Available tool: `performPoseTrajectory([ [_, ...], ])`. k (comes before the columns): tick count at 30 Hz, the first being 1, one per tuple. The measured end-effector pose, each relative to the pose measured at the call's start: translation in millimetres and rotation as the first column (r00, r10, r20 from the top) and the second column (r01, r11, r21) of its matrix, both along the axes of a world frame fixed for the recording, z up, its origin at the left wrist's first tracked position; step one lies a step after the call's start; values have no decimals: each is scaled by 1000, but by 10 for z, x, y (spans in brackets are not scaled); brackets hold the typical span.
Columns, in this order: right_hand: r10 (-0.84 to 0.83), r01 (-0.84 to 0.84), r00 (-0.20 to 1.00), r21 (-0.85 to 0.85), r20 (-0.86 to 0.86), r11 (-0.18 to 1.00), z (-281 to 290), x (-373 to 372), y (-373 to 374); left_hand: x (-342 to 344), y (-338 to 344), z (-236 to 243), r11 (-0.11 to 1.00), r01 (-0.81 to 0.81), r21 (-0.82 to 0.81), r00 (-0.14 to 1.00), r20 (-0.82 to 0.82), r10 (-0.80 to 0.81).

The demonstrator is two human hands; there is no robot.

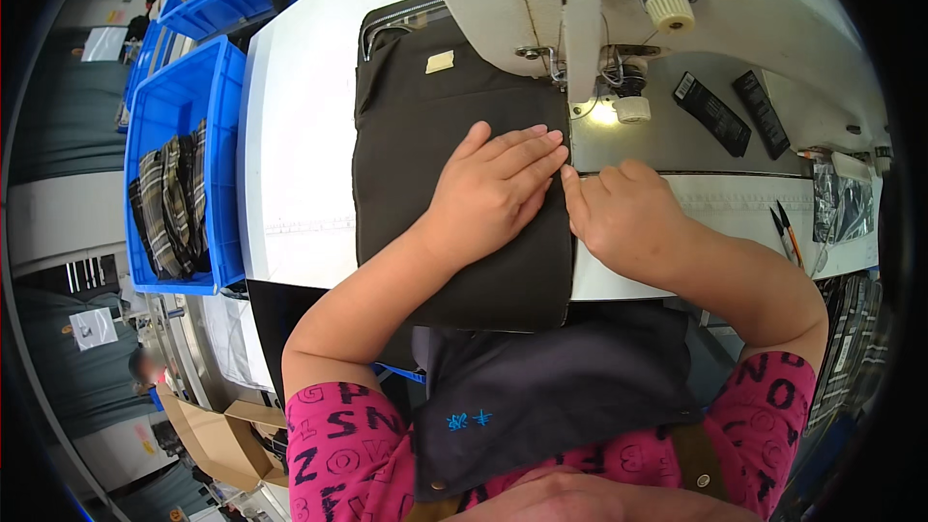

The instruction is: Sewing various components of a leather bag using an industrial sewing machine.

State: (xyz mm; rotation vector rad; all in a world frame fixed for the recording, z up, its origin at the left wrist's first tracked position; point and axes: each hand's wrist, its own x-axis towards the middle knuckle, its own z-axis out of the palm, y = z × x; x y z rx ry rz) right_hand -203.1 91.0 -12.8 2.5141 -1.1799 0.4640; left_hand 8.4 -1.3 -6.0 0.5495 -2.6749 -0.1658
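Observation:
A dark fabric piece point(464, 280) lies on the white sewing table, with a small cream patch of tape point(440, 62) on it and a zipper along its far edge. My left hand point(498, 179) rests flat on the cloth, thumb raised apart, fingertips near its right edge. Against that same edge is my right hand point(623, 213), fingers curled in and index fingertip at the border; its thumb is hidden, and it appears to pinch the cloth. Just beyond both hands, the sewing machine's needle area point(580, 106) is lit, with the fabric edge running alongside it.
The sewing machine point(754, 0) overhangs the far right. Two black packets point(712, 114) lie on its bed. Pens point(791, 232) and a clear plastic bag point(843, 201) are at the right. A blue crate point(232, 164) with plaid fabric stands left; a cardboard box point(208, 435) sits lower left.

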Motion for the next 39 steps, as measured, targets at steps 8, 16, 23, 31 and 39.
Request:
performPoseTrajectory([
  [8,-8,13,997,57,-78,998,12,-45,28,488,-367,76,959,-280,44,943,-172,284],
  [16,-21,20,998,29,59,999,-18,-56,-50,1563,-880,21,492,-811,316,550,127,826],
  [23,-2,0,1000,63,29,998,-41,-68,-36,1426,-892,136,298,-437,849,613,39,789],
  [31,-53,55,998,38,-35,998,-54,-63,-25,1393,-843,309,-14,-277,961,640,195,744],
  [39,-8,7,1000,82,5,997,-55,-76,-38,1172,-800,99,214,-335,917,535,-2,845],
])
